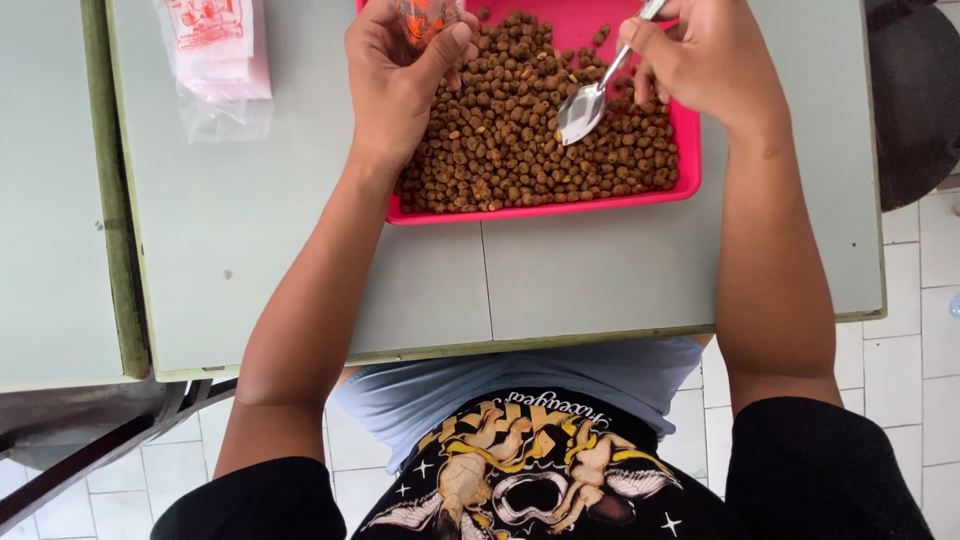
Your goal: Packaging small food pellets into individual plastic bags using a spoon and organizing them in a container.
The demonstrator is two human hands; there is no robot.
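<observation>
A metal spoon (585, 105) is gripped by the right hand (700, 60) over brown pellets (520, 140) in a pink tray (690, 150); a small clear packet (425, 18) w/ orange print is clasped by the left hand (395, 75).

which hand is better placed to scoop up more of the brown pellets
Right, probably. The right hand already holds the metal spoon, bowl down over the brown pellets in the pink tray. The left hand is occupied gripping a small clear packet.
</observation>
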